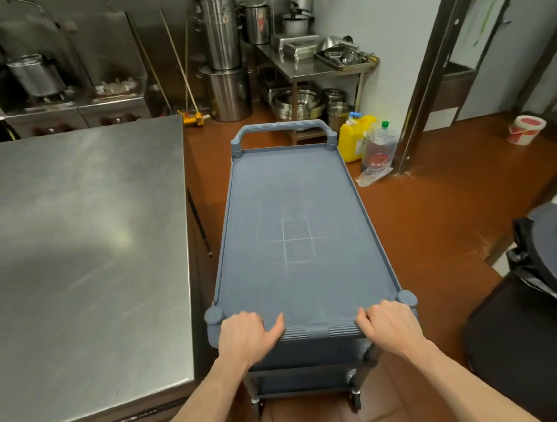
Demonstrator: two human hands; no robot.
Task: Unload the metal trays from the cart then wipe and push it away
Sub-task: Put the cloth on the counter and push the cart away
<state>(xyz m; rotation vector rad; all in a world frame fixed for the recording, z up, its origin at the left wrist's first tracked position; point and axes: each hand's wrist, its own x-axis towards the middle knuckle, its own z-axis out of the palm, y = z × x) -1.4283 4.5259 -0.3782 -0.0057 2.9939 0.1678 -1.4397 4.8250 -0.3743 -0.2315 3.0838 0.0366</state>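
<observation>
Cart (297, 216), blue-grey plastic, stands on the brown tiled floor (439, 217) with a steel worktable (71, 245) just beside its left edge and a black lidded bin (548, 305) off to its right. Left hand (247, 334) and right hand (389, 324) each curl round the ribbed near handle (318, 330).

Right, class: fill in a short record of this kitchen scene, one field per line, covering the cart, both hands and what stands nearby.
cart: blue-grey plastic cart, top shelf bare
left hand: grips near handle
right hand: grips near handle
left of cart: stainless steel worktable
ahead on floor: yellow plastic jug
right: black lidded bin
</observation>
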